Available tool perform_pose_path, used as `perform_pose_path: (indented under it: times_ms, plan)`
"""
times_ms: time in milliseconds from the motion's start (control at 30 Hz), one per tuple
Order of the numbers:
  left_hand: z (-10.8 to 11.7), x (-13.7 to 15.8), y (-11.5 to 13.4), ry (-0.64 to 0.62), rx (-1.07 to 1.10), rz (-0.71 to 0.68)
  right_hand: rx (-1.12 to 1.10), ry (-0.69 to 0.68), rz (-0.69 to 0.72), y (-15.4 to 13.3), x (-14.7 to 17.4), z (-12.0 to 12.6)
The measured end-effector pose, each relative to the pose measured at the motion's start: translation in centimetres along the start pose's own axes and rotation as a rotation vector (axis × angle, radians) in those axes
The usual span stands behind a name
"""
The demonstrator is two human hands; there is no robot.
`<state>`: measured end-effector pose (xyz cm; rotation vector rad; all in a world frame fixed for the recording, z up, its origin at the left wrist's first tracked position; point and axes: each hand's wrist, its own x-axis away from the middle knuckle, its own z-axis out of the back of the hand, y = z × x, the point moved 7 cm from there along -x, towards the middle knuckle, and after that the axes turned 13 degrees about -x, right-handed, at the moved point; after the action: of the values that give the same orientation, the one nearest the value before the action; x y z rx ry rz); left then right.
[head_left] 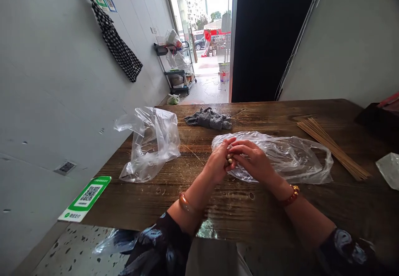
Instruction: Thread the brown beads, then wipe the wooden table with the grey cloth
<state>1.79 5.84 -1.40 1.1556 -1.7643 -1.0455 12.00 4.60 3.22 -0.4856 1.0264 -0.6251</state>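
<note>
In the middle of the head view my two hands meet above the table. My left hand is curled around small pale, roundish pieces; their kind is too small to make out. From the other side my right hand reaches in, its fingers bent and closed at the same spot, its fingertips partly hidden. Beneath and behind the hands a clear plastic bag lies spread out. Thin wooden skewers rest in a loose bundle to the right.
Another clear plastic bag stands crumpled at the left. A grey cloth lies near the far edge. At the left edge is a green QR code card. Beyond the table, a loaded cart stands by the open doorway.
</note>
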Motion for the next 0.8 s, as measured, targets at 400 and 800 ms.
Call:
perform_pose_path:
  times_ms: [400, 800]
  plan:
    - [0.9, 0.0, 0.6, 0.064, -0.149, -0.086, 0.103, 0.087, -0.050, -0.6, 0.2, 0.4]
    - [-0.1, 0.1, 1.0, -0.007, -0.259, -0.123, -0.185, 0.267, -0.353, 1.4, 0.4, 2.2]
